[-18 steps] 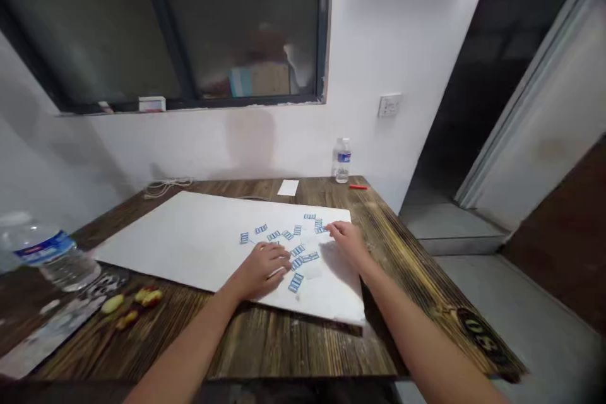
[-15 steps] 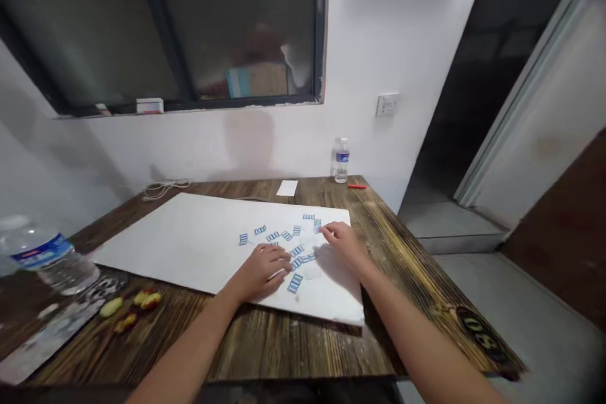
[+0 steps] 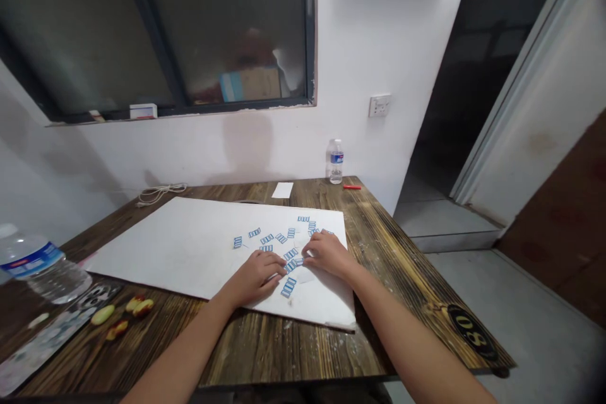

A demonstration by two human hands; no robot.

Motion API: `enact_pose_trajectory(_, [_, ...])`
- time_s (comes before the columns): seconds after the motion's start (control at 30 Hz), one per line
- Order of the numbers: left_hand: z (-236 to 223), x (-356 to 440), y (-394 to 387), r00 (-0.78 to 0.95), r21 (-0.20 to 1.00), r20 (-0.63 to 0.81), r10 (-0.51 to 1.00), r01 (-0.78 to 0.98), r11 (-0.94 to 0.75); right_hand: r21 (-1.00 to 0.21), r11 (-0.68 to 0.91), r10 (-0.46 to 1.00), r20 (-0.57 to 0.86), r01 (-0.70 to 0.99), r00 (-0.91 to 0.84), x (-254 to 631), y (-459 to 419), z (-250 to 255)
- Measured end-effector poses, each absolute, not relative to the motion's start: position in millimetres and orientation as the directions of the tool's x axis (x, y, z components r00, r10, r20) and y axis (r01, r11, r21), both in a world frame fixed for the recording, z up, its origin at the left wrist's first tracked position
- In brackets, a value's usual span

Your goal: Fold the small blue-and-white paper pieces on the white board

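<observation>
A large white board (image 3: 170,243) lies on the wooden table, with several small blue-and-white striped paper pieces (image 3: 267,239) scattered over its right half. My left hand (image 3: 258,274) rests on the board's front part, fingers slightly bent and thumb apart, its fingertips beside a striped piece (image 3: 290,267). At the right side, my right hand (image 3: 327,254) is bent down with thumb and fingers together at the end of another striped piece (image 3: 299,262). Part of that piece is hidden under the fingertips. More striped pieces (image 3: 312,226) lie just beyond this hand.
A large water bottle (image 3: 40,265) and cut fruit (image 3: 142,307) are at the left. Along the back lie a white cable (image 3: 161,192), a white card (image 3: 283,190), a small bottle (image 3: 336,163) and a red pen (image 3: 351,187). The table's right edge borders the floor.
My right hand has come from the pieces at the board's far right toward me and to the left, nearer my left hand. The left hand stays in place. The view has shifted slightly.
</observation>
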State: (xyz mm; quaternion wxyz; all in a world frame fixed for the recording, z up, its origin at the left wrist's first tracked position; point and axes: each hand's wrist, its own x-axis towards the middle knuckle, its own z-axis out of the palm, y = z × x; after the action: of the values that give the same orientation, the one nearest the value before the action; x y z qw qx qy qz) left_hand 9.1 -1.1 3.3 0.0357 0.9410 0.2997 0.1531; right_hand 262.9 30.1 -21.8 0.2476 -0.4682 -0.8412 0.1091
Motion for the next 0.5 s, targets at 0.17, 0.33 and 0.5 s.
enact_pose_trajectory(0.17, [2.0,19.0,-0.9,0.751,0.171,0.261,0.606,0.582,-0.795,-0.454,0.534,0.845,0.314,0.713,-0.433,257.8,31.0,-26.0])
enact_pose_trajectory(0.33, [5.4,30.1,5.3,0.732,0.052,0.195,0.653,0.657,-0.752,-0.504,0.514,0.858,0.284,0.694,-0.429,254.5,30.0,-25.8])
enact_pose_trajectory(0.5, [10.8,45.7,18.4,0.704,-0.022,0.106,0.702,0.708,-0.706,-0.484,0.470,0.882,0.226,0.738,-0.414,251.2,27.4,-26.0])
